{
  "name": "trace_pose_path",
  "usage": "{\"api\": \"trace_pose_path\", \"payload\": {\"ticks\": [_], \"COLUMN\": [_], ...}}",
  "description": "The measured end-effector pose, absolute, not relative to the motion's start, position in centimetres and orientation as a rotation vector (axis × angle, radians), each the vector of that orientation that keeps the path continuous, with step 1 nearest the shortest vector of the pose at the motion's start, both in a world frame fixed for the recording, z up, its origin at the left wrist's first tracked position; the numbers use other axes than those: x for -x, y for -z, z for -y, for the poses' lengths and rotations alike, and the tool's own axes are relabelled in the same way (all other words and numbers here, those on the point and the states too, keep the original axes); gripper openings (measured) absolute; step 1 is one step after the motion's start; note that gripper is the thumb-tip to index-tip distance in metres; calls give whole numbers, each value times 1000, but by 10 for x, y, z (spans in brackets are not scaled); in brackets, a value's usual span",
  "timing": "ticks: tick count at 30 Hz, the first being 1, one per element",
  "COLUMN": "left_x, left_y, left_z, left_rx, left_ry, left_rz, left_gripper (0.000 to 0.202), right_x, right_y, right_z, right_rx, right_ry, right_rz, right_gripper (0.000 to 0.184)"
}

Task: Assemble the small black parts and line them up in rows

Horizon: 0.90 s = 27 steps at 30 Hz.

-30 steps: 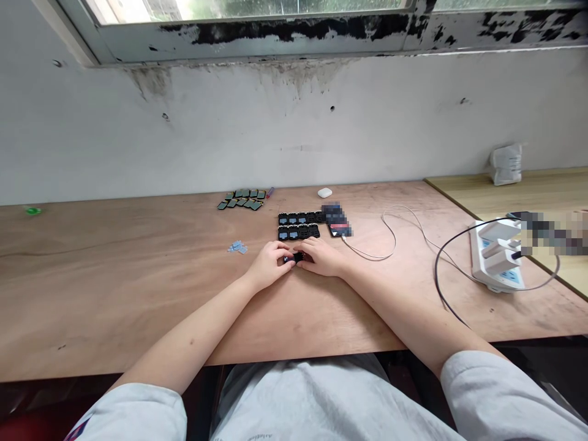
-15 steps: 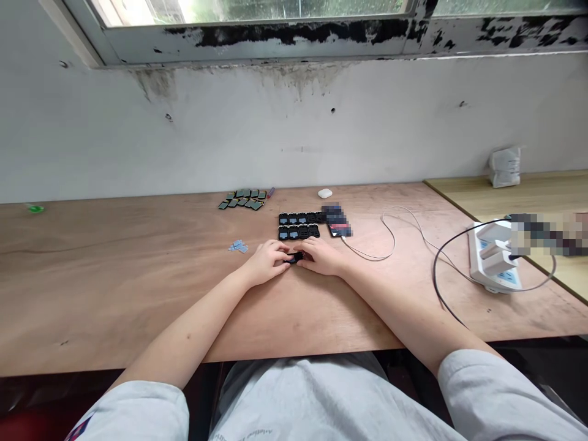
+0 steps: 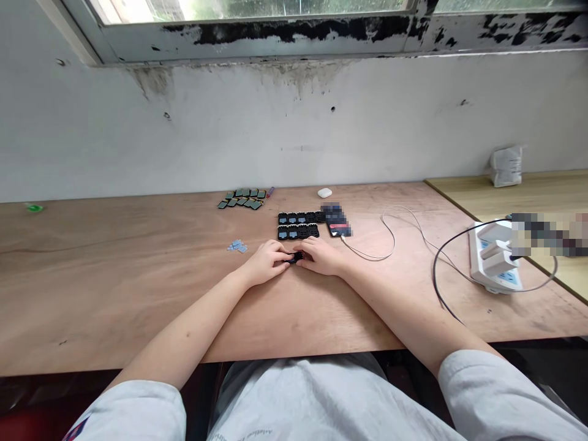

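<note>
We list: left hand [image 3: 266, 262], right hand [image 3: 320, 256], fingers grasping one black part [image 3: 296, 257]; toward the worktop's [image 3: 138, 294] back edge, rowed casings [image 3: 302, 232], five blue-fitted, others seemingly unfitted; blue pieces [image 3: 237, 245] loose.

The small held piece [image 3: 297, 256] is black. The rows of modules [image 3: 303, 232] are black too, five showing pale blue inserts, and the loose chips [image 3: 237, 245] are a similar pale blue. The boards [image 3: 242, 200] are dull green, edged dark with touches of yellow. Darker grain streaks the pinkish-brown desk [image 3: 114, 269]. The power strip [image 3: 478, 263] is white with light blue socket panels; black patches mottle the grey window frame [image 3: 285, 32].
</note>
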<state>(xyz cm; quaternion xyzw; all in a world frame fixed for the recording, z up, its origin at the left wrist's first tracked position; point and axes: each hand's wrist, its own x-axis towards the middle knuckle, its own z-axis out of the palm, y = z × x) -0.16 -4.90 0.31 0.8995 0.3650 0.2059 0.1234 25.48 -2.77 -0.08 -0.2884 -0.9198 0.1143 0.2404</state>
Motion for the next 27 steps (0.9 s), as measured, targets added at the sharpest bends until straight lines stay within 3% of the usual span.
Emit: {"api": "trace_pose_path", "payload": {"ticks": [16, 22, 24, 27], "left_x": [3, 6, 6, 6], "left_y": [-2, -1, -1, -2], "left_z": [47, 47, 46, 42], "left_rx": [-2661, -2642, -2646, -2478], "left_ry": [-669, -779, -839, -1016], "left_rz": [-972, -966, -1130, -1741], "left_gripper": [24, 23, 23, 25], "right_x": [-256, -255, -256, -260], "right_y": [-2, -2, -1, 1], "right_z": [27, 31, 31, 30], "right_rx": [796, 795, 740, 691], "right_ry": [-368, -366, -329, -276], "right_rz": [2508, 2456, 2342, 2143], "right_gripper": [32, 40, 47, 47]}}
